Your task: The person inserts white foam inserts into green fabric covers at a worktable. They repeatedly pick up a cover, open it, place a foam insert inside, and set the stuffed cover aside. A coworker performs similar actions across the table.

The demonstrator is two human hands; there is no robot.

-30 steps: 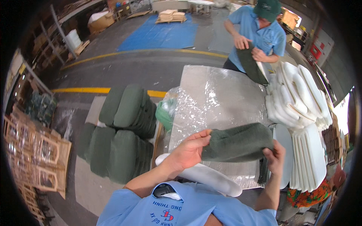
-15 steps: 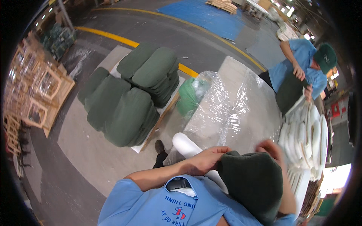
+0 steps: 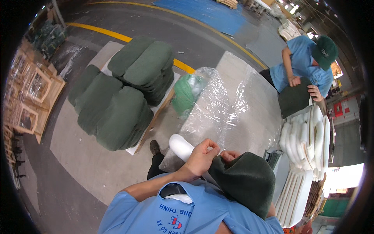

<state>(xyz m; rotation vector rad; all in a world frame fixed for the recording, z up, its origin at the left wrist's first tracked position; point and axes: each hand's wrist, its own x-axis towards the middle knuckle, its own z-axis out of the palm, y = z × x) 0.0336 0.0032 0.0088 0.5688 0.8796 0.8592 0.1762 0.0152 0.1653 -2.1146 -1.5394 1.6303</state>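
A dark green fabric cover (image 3: 247, 181), rounded like a cushion cover, is in front of my chest, its upper left edge gathered. My left hand (image 3: 200, 158) is closed in a pinch beside that edge; whatever lies between the fingertips is too small to make out. Close by, my right hand (image 3: 230, 156) curls its fingers at the cover's edge, and the cover hides most of that hand and forearm. Beneath my left wrist a white, rounded padded piece (image 3: 181, 147) sticks out to the left, partly covered by my arm and the fabric.
A plastic-wrapped grey block (image 3: 249, 97) fills the middle, with a green bag (image 3: 184, 95) at its left. Stacked green cushions (image 3: 120, 113) stand on a pallet to the left. White pads (image 3: 304, 140) are piled at right, where a co-worker (image 3: 302, 64) holds another green piece.
My right hand has come left to the cover's gathered edge, close to my left hand. My left hand has shifted off the cover's corner into a raised pinch. The view has shifted slightly.
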